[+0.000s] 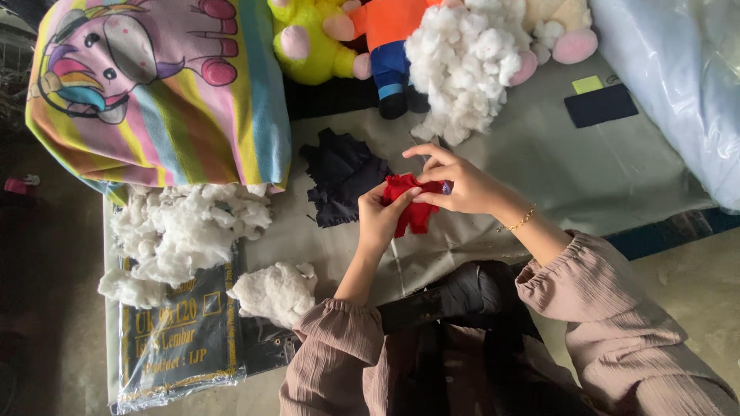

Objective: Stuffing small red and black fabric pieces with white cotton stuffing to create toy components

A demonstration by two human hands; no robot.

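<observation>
Both hands, L (379, 219) & R (462, 187), grip shut on 1 red cloth (408, 202).

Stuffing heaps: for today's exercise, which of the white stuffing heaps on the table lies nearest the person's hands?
The heap of stuffing at the top, against the plush toys, just above the right hand. The other heaps lie far left.

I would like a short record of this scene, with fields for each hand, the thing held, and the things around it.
left hand: grips the red fabric piece from below
right hand: pinches the same piece from above
beside the hands: dark fabric pile
stuffing: white fibre clumps, another heap
behind: plush toys, striped cartoon-print cushion
surface: grey sheet
</observation>
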